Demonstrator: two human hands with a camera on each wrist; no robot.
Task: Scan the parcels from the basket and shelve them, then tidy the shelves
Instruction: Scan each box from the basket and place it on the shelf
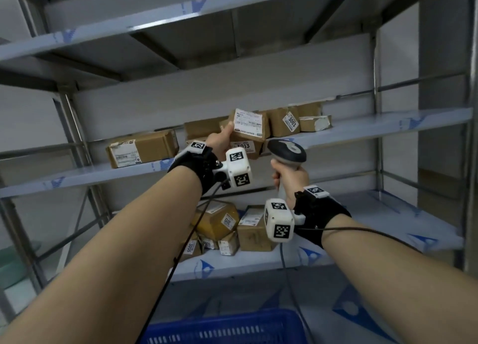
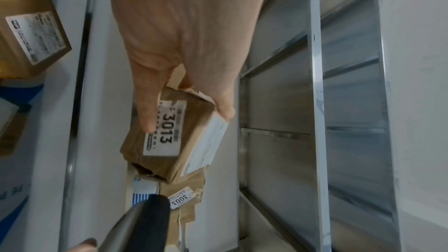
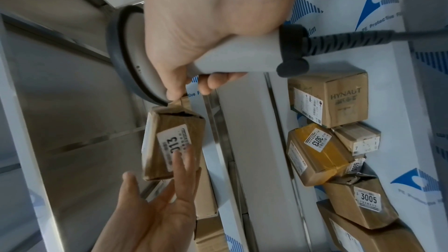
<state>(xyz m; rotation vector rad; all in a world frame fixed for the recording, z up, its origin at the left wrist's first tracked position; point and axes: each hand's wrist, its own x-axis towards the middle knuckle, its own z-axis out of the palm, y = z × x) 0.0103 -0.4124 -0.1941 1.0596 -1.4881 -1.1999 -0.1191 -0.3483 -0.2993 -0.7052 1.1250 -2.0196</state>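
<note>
A small brown parcel (image 1: pixel 248 129) (image 2: pixel 169 141) (image 3: pixel 169 145) with a white 3013 label is at the front edge of the middle shelf (image 1: pixel 362 131). My left hand (image 1: pixel 219 143) (image 2: pixel 186 117) (image 3: pixel 155 166) pinches it between thumb and fingers. Whether it rests on the shelf I cannot tell. My right hand (image 1: pixel 289 175) (image 3: pixel 196 87) grips the handle of a grey barcode scanner (image 1: pixel 287 151) (image 3: pixel 232 58) (image 2: pixel 145 217). The scanner's head is just right of and below the parcel. A blue basket (image 1: pixel 225 328) sits at the bottom edge of the head view.
Behind the held parcel the middle shelf carries more brown parcels, one tagged 3003 (image 1: pixel 284 121), and a larger box (image 1: pixel 142 149) at the left. Several parcels (image 1: pixel 227 224) are piled on the lower shelf. The scanner cable (image 1: pixel 287 279) hangs down. Steel uprights frame both sides.
</note>
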